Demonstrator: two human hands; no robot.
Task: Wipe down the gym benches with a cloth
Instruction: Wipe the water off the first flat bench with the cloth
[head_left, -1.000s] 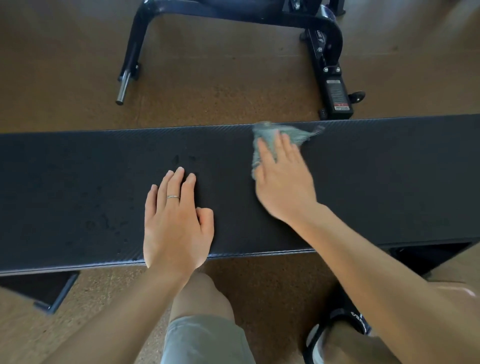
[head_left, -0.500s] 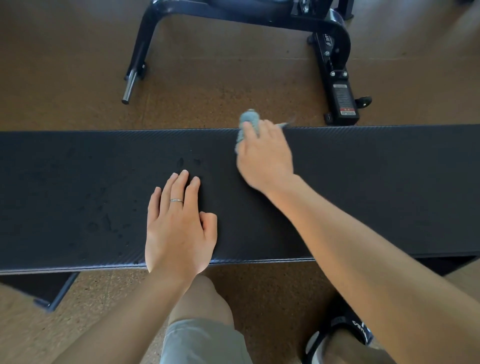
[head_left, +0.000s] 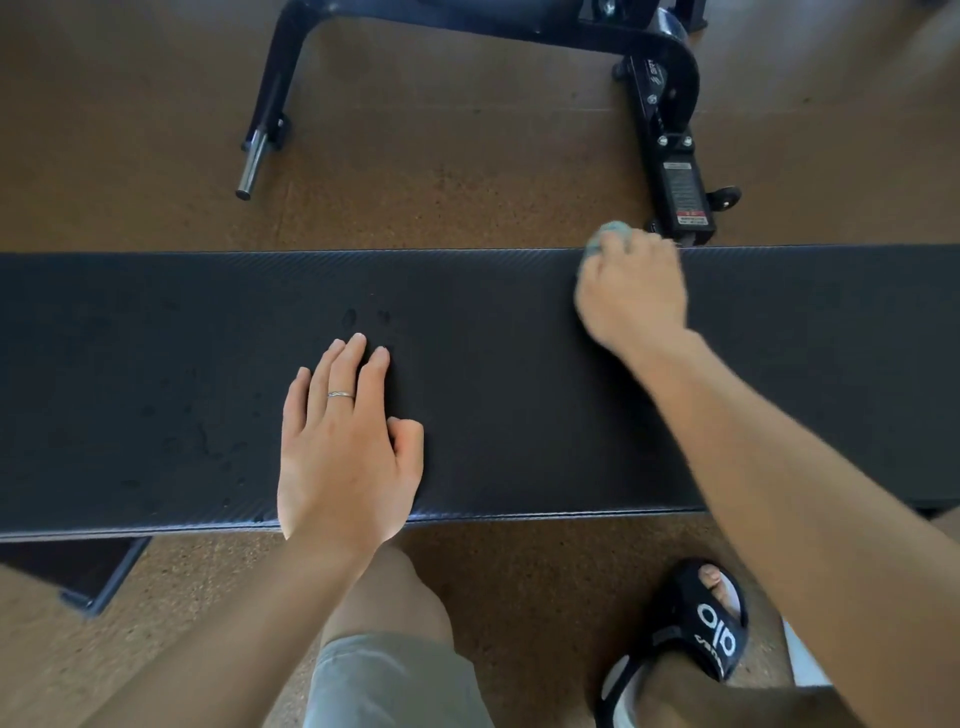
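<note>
The right hand (head_left: 631, 291) curls around a bunched blue cloth (head_left: 613, 235) at the far edge of the black bench (head_left: 519, 405), right of middle. The left hand (head_left: 345, 447) lies flat, fingers straight, near the near edge.

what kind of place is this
Most likely a gym: a long padded bench being wiped with a cloth, a black machine frame with a steel peg behind it, and speckled rubber-like flooring.

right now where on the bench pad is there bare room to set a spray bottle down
Two bare patches on the bench pad: the middle, between the left hand and the right hand, which grips the cloth; and the far right end past the right forearm. Left of the left hand is droplet-spotted.
</note>
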